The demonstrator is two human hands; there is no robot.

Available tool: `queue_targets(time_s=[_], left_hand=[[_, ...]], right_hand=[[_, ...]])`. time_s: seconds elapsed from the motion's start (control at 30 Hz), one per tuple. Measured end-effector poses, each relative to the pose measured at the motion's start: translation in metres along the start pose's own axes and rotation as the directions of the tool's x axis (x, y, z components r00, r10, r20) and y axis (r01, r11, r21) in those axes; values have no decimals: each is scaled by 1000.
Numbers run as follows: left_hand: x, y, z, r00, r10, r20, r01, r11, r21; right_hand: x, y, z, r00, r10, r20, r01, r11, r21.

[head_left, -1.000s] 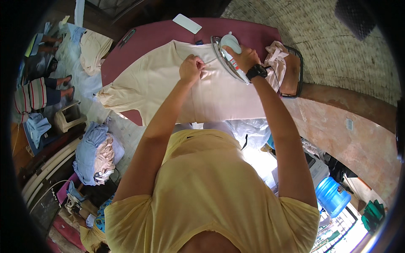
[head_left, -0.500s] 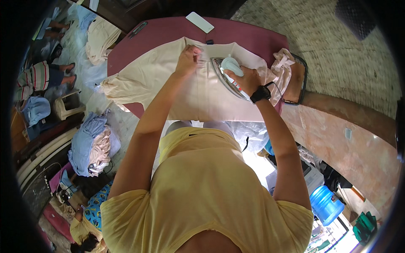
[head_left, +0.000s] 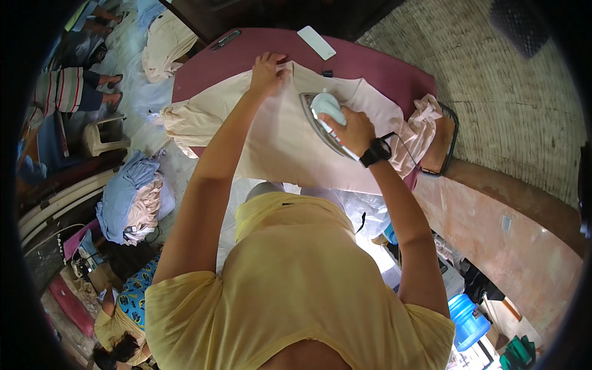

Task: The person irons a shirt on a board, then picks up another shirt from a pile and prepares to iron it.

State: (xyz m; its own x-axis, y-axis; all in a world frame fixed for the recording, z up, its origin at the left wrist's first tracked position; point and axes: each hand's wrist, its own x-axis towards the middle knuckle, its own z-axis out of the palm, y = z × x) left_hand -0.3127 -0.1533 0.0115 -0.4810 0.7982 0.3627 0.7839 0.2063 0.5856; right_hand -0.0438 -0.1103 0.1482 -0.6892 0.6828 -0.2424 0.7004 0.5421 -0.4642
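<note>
A cream long-sleeved garment [head_left: 271,148] lies across the maroon ironing board [head_left: 394,68], its near edge hanging toward me. My right hand [head_left: 356,132] is wrapped round the handle of a white and pale green clothes iron [head_left: 327,106]. The iron's soleplate rests on the cloth right of the middle. At the garment's far edge, my left hand [head_left: 267,74] lies with fingers apart, touching the fabric. One sleeve [head_left: 185,123] is bunched at the left end; the other, crumpled sleeve [head_left: 425,120] lies at the right end.
A white phone-like slab [head_left: 316,42] and a small dark object [head_left: 327,73] are on the board's far side. Piled clothes [head_left: 135,197] and a beige stool [head_left: 106,135] stand to the left. Other people sit at left and lower left. A blue water jug [head_left: 467,320] is lower right.
My left hand has moved a little left and its fingers have spread. The iron has shifted slightly left with my right hand. The whole view has also shifted a little.
</note>
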Motion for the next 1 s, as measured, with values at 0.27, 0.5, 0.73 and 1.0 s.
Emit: queue_targets(time_s=[0.27, 0.5, 0.73, 1.0], left_hand=[[33, -20, 5, 912, -269, 309, 282, 959, -1], [64, -25, -2, 785, -375, 493, 374, 922, 106], [48, -91, -15, 881, -201, 428, 339, 900, -275], [12, -79, -62, 913, -225, 339, 218, 974, 59]], right_hand=[[12, -10, 51, 998, 54, -20, -53, 997, 47], [68, -38, 73, 978, 74, -196, -46, 989, 142], [72, -40, 80, 978, 123, -170, -96, 983, 155], [62, -53, 62, 980, -129, -151, 122, 991, -50]])
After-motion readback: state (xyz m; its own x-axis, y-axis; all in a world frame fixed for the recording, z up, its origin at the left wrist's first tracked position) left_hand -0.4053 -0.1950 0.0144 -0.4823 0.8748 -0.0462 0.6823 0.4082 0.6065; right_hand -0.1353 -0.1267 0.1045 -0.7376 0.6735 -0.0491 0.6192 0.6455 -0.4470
